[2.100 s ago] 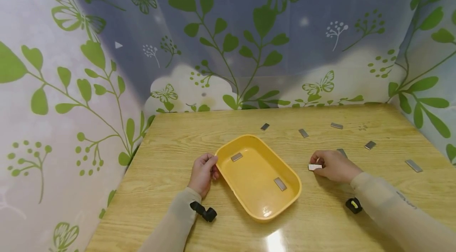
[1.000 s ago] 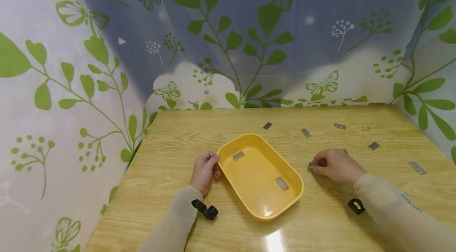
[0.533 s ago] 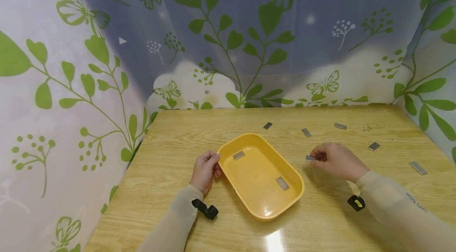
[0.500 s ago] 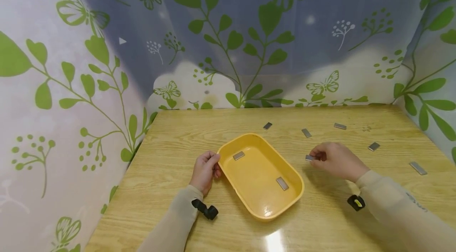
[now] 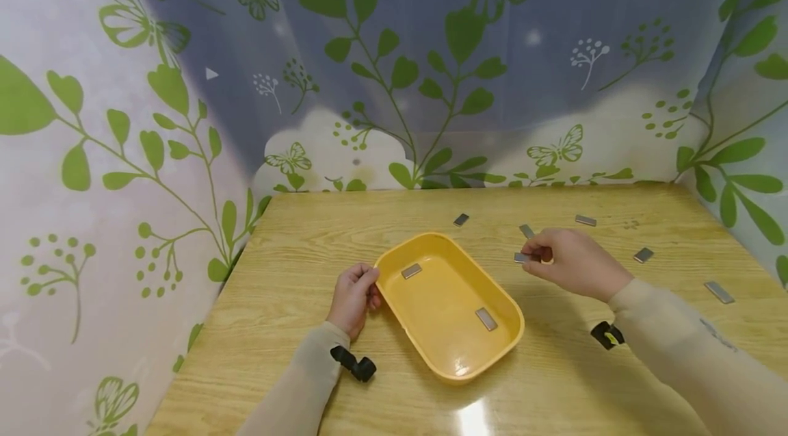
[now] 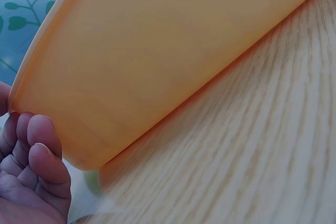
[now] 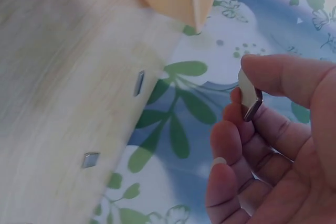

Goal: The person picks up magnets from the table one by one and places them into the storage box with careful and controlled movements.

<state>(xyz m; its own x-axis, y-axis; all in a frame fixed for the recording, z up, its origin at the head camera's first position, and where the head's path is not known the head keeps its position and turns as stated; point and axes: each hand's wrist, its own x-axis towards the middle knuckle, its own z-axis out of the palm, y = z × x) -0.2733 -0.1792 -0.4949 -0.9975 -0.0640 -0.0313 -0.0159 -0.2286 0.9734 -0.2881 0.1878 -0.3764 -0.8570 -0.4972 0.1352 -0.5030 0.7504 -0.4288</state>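
The right hand pinched one small metallic block between thumb and fingers above the table, to the right of the single yellow tray; the fingers hid part of the block. The left hand pinched the tray's rim, its thumb cut off in the left wrist view. Two loose blocks lay apart inside the tray; five table blocks lay scattered beyond, one partly covered by the right hand.
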